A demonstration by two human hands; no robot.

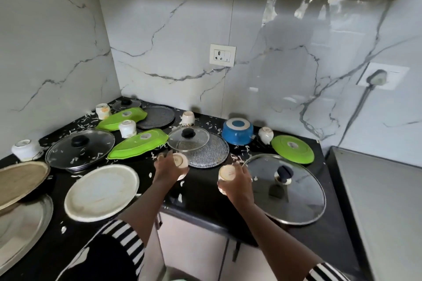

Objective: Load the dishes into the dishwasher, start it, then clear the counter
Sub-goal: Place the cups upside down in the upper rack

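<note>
Our left grip (167,167) is clenched round a small white cup (180,160), whose base is turned up toward us. Our right grip (239,183) grasps a second white cup (226,173) in the same way. Both cups sit near the front edge of the black surface (201,196), and we cannot tell whether they rest on it or are lifted clear.

Just beyond the left grip we see a small glass lid (188,139) with a black knob, overlapping a speckled grey plate (212,154). To the left of that grip lies a round white plate (101,191), and beyond the plate a long green dish (137,145) lies face down.

Just to the right of the right grip a large glass lid (290,191) lies flat, its rim close to our wrist. Well beyond that grip stand an upturned blue pot (237,131) and a round green plate (293,148).

White scraps (237,156) are strewn over the surface around both grips. Our striped sleeves (124,232) show at the bottom of the view.
</note>
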